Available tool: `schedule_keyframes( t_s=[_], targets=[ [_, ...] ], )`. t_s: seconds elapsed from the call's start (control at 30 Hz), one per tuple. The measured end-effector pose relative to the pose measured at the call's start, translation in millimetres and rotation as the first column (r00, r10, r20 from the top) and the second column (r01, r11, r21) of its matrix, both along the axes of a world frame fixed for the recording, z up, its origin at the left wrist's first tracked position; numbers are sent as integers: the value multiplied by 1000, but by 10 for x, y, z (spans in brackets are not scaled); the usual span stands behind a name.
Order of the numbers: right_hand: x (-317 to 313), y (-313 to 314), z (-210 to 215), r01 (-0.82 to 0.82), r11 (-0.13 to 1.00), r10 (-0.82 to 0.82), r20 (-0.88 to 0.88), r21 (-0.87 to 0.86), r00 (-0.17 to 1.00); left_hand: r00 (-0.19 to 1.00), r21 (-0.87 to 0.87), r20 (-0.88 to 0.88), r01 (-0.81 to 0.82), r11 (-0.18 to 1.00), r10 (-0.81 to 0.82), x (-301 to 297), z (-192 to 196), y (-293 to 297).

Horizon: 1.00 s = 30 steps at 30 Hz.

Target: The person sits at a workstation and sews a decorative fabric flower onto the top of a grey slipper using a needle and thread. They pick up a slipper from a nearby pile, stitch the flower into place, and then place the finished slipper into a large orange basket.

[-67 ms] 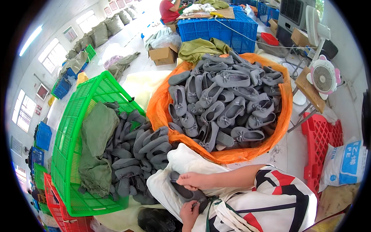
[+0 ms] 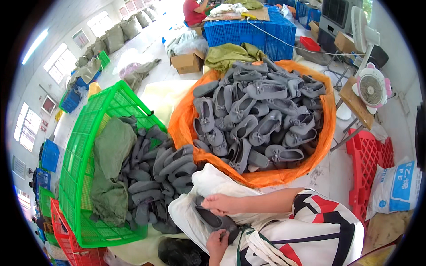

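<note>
A grey slipper (image 2: 213,218) lies across a white cloth (image 2: 208,186) on my lap. My right hand (image 2: 220,204) pinches the slipper's upper rim near its toe end. My left hand (image 2: 218,243) grips the heel end from below. Just beyond my hands an orange bag (image 2: 284,175) holds a heap of grey bow-topped slippers (image 2: 257,119). To the left a green plastic crate (image 2: 86,146) holds several stacked grey slippers (image 2: 164,173) and a green cloth (image 2: 111,164).
A red crate (image 2: 370,155) lies at the right beside a blue-and-white sack (image 2: 397,184). A small white fan (image 2: 372,88) stands on a wooden stool. Blue crates (image 2: 253,33), a cardboard box (image 2: 188,62) and a seated person in red (image 2: 195,11) are at the back.
</note>
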State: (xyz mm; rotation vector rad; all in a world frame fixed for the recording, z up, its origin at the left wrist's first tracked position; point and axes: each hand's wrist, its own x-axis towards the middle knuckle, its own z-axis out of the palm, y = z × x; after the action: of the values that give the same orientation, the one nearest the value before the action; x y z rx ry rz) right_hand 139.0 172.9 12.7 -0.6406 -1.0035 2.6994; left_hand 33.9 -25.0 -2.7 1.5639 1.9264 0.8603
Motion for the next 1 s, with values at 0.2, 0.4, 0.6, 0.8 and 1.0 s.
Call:
schedule_keyframes(
  t_s=[0.2, 0.4, 0.6, 0.8, 1.0],
  targets=[
    [-22, 187, -34, 349, 937, -343, -115, 29, 932, 998, -126, 57, -21, 992, 28, -75, -306, -185],
    [317, -26, -117, 81, 924, -132, 112, 375, 985, 976, -147, 166, -118, 982, 142, 34, 53, -22],
    [354, -183, -215, -297, 867, 166, 331, 399, 929, 977, -34, 89, -190, 981, 192, 62, -26, -28],
    [414, -251, -218, -423, 541, 168, 400, 727, 901, 977, 34, -78, -194, 980, 196, 100, -115, -29],
    [500, -342, -196, -450, 331, 178, 413, 830, 893, 965, 108, -10, -258, 960, 261, 147, -187, -94]
  ],
)
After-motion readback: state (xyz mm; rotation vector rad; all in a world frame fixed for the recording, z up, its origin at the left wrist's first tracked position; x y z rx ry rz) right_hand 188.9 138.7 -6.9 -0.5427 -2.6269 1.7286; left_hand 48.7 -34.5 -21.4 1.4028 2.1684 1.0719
